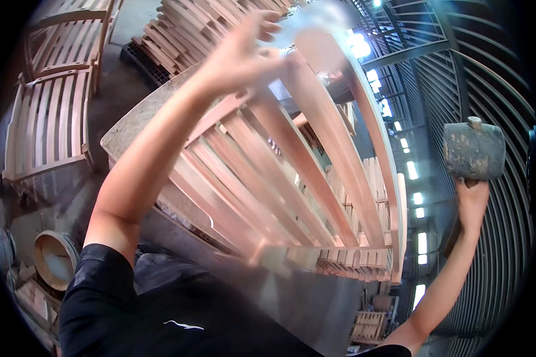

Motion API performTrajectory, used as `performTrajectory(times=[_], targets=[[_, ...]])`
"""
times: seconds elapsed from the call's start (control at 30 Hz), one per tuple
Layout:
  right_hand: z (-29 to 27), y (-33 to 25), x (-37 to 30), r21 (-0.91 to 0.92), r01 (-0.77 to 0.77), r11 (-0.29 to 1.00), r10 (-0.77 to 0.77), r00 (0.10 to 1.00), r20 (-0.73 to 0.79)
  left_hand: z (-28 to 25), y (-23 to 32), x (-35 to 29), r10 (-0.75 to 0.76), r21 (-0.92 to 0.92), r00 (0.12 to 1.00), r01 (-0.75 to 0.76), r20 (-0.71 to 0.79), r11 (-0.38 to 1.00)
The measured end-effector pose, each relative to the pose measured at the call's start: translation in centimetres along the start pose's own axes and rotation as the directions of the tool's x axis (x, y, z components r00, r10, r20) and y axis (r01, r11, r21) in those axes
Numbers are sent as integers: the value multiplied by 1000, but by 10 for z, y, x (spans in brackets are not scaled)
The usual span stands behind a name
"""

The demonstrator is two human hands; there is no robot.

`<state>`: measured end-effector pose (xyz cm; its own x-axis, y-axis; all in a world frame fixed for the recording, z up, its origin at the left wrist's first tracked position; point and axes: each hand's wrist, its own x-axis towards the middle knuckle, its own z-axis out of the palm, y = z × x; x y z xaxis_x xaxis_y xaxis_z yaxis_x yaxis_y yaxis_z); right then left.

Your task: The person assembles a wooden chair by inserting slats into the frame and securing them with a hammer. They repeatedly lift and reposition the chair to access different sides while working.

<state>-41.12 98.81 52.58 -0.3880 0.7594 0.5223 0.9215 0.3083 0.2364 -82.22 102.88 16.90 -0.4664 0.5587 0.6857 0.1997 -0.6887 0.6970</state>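
A slatted wooden panel (307,143) in pale reddish timber stands tilted in front of me, its long slats fanning out across the middle of the view. Over its far upper end is my left hand (247,56), slightly smeared, fingers apart and nothing visible in them. The hand overlaps the panel's end rail; I cannot tell whether it touches. At the far right, my right hand (473,199) is raised well away from the panel. It is wrapped round a mallet (474,152) with a big, dark, scuffed block head.
Under the panel is a worn worktable (122,134). Stacked wooden slats (178,38) lie beyond it. Slatted wooden frames (50,119) stand at left, above a round bucket (56,259). Further timber pieces (369,324) sit at lower right. A blurred shape (321,50) shows behind the panel's top.
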Motion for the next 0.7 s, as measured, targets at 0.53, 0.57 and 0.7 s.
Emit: performTrajectory(times=[0.53,0.57,0.7], targets=[[111,-197,95,198,-396,897,321,890,325,54,-52,73,38,-428,859,216,511,878],[114,-200,99,170,-435,884,359,865,350,54,-54,73,27,-409,854,221,520,885],[118,-207,92,258,-432,864,353,886,301,57,-56,76,-6,-380,830,261,557,888]])
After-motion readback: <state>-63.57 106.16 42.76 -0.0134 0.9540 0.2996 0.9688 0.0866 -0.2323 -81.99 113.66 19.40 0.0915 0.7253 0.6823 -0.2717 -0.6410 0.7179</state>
